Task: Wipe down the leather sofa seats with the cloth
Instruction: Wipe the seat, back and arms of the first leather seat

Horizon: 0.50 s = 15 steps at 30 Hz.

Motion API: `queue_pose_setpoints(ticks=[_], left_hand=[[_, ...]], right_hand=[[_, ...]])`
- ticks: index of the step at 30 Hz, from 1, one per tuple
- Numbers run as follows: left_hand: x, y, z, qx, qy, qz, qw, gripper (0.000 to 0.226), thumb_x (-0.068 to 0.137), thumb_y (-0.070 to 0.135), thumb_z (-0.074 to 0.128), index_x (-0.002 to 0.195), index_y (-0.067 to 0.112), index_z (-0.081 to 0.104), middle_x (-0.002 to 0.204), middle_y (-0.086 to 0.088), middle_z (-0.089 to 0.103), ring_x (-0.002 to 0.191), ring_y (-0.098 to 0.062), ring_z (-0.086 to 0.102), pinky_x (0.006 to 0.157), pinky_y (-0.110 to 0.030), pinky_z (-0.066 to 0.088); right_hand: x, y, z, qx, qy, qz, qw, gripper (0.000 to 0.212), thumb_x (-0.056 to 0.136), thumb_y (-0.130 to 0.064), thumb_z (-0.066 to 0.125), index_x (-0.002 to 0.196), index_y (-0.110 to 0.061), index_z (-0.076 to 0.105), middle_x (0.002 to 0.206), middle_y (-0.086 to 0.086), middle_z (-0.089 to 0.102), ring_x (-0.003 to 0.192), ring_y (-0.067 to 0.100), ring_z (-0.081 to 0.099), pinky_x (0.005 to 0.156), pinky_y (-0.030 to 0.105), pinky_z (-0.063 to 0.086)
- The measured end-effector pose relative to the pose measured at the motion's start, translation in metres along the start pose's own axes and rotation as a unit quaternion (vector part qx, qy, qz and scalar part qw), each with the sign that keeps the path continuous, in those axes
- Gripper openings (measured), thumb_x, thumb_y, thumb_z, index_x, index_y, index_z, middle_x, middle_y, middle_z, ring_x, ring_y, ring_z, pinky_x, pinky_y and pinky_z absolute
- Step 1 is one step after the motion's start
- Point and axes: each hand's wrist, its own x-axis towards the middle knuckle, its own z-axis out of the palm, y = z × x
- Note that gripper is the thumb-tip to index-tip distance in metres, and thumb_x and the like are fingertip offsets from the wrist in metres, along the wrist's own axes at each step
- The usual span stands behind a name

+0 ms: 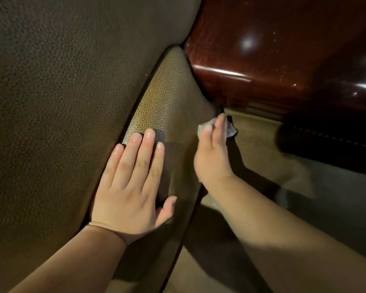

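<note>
A brown pebbled-leather sofa fills the view, with a large back cushion (57,92) on the left. A smaller leather cushion (169,98) leans against it. My left hand (133,182) lies flat on this smaller cushion, fingers straight and thumb spread. My right hand (213,153) reaches forward to the corner where the seat (260,142) meets the armrest. It holds a small pale grey cloth (230,130), bunched under the fingers and mostly hidden by them. The cloth touches the seat leather.
A glossy dark red wooden armrest (283,53) rises at the upper right, close to the cloth. A dark gap (325,140) runs below it along the seat's edge. More tan seat leather (199,271) shows between my forearms.
</note>
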Motion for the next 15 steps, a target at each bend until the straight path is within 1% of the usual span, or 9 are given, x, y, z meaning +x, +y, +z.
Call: queue_pose_setpoints(ticks=[3, 4, 5, 6, 9, 10, 11, 13, 15], left_hand=[[-0.001, 0.000, 0.000, -0.006, 0.000, 0.002, 1.000, 0.100, 0.091, 0.061, 0.055, 0.162, -0.003, 0.029, 0.170, -0.027, 0.021, 0.159, -0.044, 0.019, 0.129, -0.055, 0.014], [-0.001, 0.000, 0.000, -0.005, 0.002, 0.002, 1.000, 0.100, 0.090, 0.061, 0.055, 0.162, -0.003, 0.029, 0.170, -0.027, 0.021, 0.159, -0.044, 0.019, 0.129, -0.055, 0.014], [-0.001, -0.001, 0.000, -0.005, 0.003, 0.001, 1.000, 0.099, 0.090, 0.061, 0.055, 0.162, -0.003, 0.030, 0.170, -0.027, 0.022, 0.159, -0.044, 0.020, 0.129, -0.055, 0.014], [-0.001, 0.000, -0.001, -0.005, 0.006, -0.001, 1.000, 0.099, 0.090, 0.061, 0.055, 0.162, -0.002, 0.031, 0.170, -0.027, 0.022, 0.158, -0.044, 0.021, 0.129, -0.055, 0.015], [0.000, 0.001, 0.000, -0.007, 0.005, 0.001, 1.000, 0.098, 0.091, 0.061, 0.054, 0.163, 0.000, 0.030, 0.170, -0.026, 0.022, 0.158, -0.044, 0.021, 0.129, -0.055, 0.014], [0.000, 0.001, 0.000, -0.007, 0.004, -0.001, 1.000, 0.097, 0.091, 0.061, 0.054, 0.163, 0.000, 0.030, 0.170, -0.026, 0.022, 0.158, -0.044, 0.021, 0.129, -0.055, 0.014], [0.000, 0.000, 0.001, -0.006, 0.006, -0.004, 1.000, 0.097, 0.091, 0.061, 0.054, 0.163, 0.001, 0.030, 0.170, -0.026, 0.022, 0.159, -0.043, 0.021, 0.129, -0.055, 0.015], [0.000, 0.000, 0.001, -0.014, 0.007, -0.004, 1.000, 0.097, 0.090, 0.060, 0.056, 0.163, 0.000, 0.031, 0.170, -0.026, 0.022, 0.159, -0.043, 0.020, 0.130, -0.054, 0.015], [0.000, -0.001, 0.001, -0.017, 0.009, -0.003, 1.000, 0.098, 0.090, 0.060, 0.058, 0.163, 0.000, 0.030, 0.170, -0.026, 0.021, 0.159, -0.043, 0.019, 0.130, -0.054, 0.015]], right_hand=[[-0.012, -0.029, 0.024, -0.014, 0.011, -0.213, 0.977, 0.068, 0.109, -0.051, 0.021, 0.166, -0.023, -0.005, 0.171, -0.018, -0.008, 0.159, 0.006, -0.005, 0.126, 0.028, 0.007], [-0.008, -0.026, 0.023, -0.027, 0.008, -0.244, 0.969, 0.066, 0.111, -0.046, 0.025, 0.166, -0.022, -0.003, 0.171, -0.019, -0.006, 0.159, 0.006, -0.003, 0.126, 0.029, 0.008], [-0.001, -0.016, 0.017, -0.048, 0.012, -0.238, 0.970, 0.064, 0.112, -0.040, 0.027, 0.167, -0.020, 0.000, 0.173, -0.015, -0.002, 0.160, 0.007, -0.001, 0.128, 0.031, 0.009], [0.005, -0.005, 0.008, -0.065, 0.022, -0.188, 0.980, 0.062, 0.113, -0.036, 0.026, 0.167, -0.019, 0.003, 0.174, -0.009, 0.001, 0.160, 0.010, 0.002, 0.128, 0.033, 0.009], [0.014, 0.016, -0.012, -0.013, 0.024, 0.044, 0.999, 0.058, 0.113, -0.040, 0.023, 0.167, -0.023, 0.008, 0.175, -0.002, 0.009, 0.159, 0.016, 0.013, 0.124, 0.028, 0.009], [0.009, 0.010, -0.008, -0.004, 0.020, 0.045, 0.999, 0.061, 0.113, -0.044, 0.023, 0.167, -0.022, 0.008, 0.174, -0.002, 0.009, 0.159, 0.014, 0.012, 0.125, 0.027, 0.007], [0.001, -0.001, 0.002, -0.008, 0.023, -0.006, 1.000, 0.065, 0.111, -0.048, 0.025, 0.167, -0.021, 0.008, 0.174, -0.002, 0.009, 0.158, 0.009, 0.008, 0.126, 0.022, 0.003], [-0.018, -0.021, 0.021, -0.031, 0.031, -0.169, 0.985, 0.072, 0.107, -0.054, 0.027, 0.167, -0.020, 0.003, 0.174, -0.010, -0.001, 0.153, -0.008, -0.005, 0.115, 0.002, -0.004], [-0.022, -0.020, 0.024, -0.050, 0.010, -0.252, 0.966, 0.072, 0.108, -0.053, 0.030, 0.165, -0.027, -0.004, 0.168, -0.024, -0.015, 0.151, -0.013, -0.012, 0.115, 0.003, -0.004]])
